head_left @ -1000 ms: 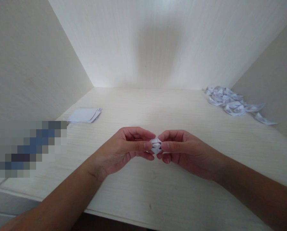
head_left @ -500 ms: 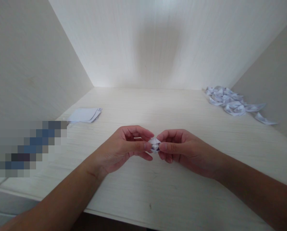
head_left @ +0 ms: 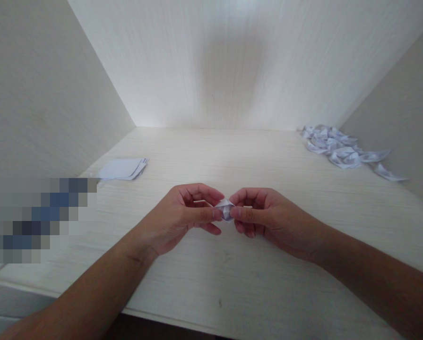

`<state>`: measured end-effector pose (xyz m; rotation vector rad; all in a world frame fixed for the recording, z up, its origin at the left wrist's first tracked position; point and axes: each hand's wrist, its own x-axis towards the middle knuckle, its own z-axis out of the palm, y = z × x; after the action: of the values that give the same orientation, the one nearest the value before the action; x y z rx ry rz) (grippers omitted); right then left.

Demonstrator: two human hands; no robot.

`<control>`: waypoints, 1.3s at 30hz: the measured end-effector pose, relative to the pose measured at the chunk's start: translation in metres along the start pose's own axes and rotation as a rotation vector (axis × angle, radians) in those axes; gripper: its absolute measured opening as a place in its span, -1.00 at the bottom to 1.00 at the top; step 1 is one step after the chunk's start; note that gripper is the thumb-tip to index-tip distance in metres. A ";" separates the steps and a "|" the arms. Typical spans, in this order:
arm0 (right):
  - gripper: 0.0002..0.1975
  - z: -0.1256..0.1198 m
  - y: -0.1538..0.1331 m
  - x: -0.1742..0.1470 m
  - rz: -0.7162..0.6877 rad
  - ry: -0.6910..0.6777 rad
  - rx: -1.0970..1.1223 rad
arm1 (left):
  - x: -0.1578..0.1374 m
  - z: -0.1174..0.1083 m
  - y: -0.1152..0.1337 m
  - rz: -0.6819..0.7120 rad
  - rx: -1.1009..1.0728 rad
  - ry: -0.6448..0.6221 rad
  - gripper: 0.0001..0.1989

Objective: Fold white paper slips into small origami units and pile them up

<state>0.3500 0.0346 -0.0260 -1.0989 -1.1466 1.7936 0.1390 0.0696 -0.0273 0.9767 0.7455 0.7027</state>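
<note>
Hiding ends of folded white paper: left hand, right hand. Pixelated object unidentifiable. Thumbs clamped on paper against partly hidden fingers; lower fingers loosely curled.

Left hand, right hand in pinch; forearms angled inward.

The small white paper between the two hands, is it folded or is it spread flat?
Folded: the small white paper shows angled creases and raised facets between the left hand and right hand.
</note>
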 end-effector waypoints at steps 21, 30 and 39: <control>-0.68 0.004 -0.002 -0.001 -0.034 0.067 -0.247 | -0.002 0.002 -0.005 0.128 0.175 0.024 -0.83; -0.94 0.012 -0.004 -0.003 -0.152 0.143 -0.349 | -0.003 0.006 -0.005 0.189 0.298 0.069 -0.84; -0.97 0.016 0.002 -0.006 -0.335 0.322 -0.540 | -0.001 0.015 -0.006 0.216 0.343 0.164 -0.81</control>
<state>0.3374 0.0242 -0.0228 -1.3417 -1.5454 1.0274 0.1516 0.0597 -0.0266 1.3370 0.9328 0.8679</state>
